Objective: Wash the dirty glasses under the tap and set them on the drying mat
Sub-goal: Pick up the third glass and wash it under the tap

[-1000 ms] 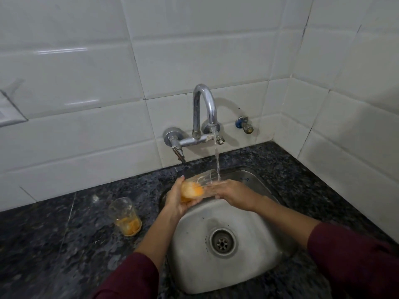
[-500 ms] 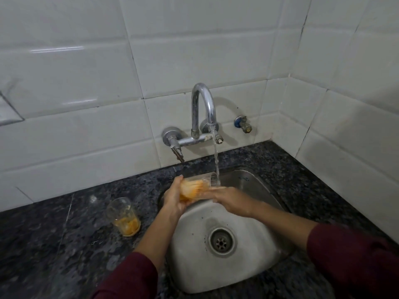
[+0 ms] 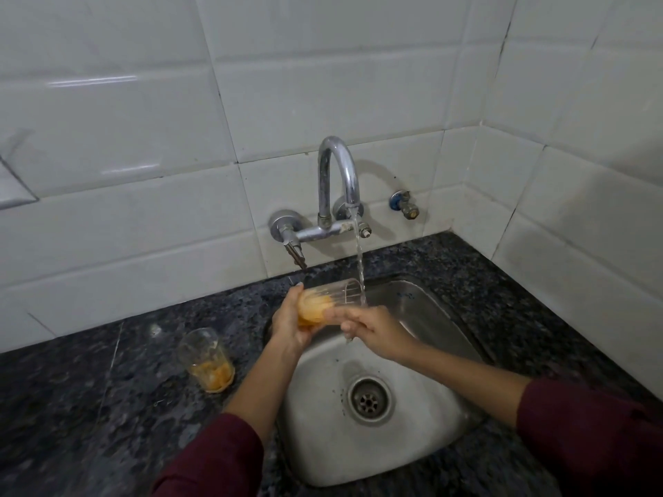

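Observation:
A clear glass [image 3: 332, 297] with orange residue at its bottom lies on its side over the steel sink [image 3: 423, 435], mouth pointing right. My left hand [image 3: 288, 322] grips its base end. My right hand [image 3: 373, 330] holds the glass from the front, fingers curled against its lower side. Water runs from the chrome tap [image 3: 339, 188] and falls just past the glass's rim onto my right hand. A second dirty glass [image 3: 206, 358] with orange dregs stands upright on the dark granite counter [image 3: 89, 407], left of the sink. No drying mat is in view.
White tiled walls meet in a corner at the right. A small blue-capped valve [image 3: 403, 204] sticks out of the wall right of the tap. The sink drain [image 3: 367, 399] sits below my hands.
The glass has shifted slightly right, bringing its rim up to the water stream. My right hand has slid a little along the glass. The second glass has not moved.

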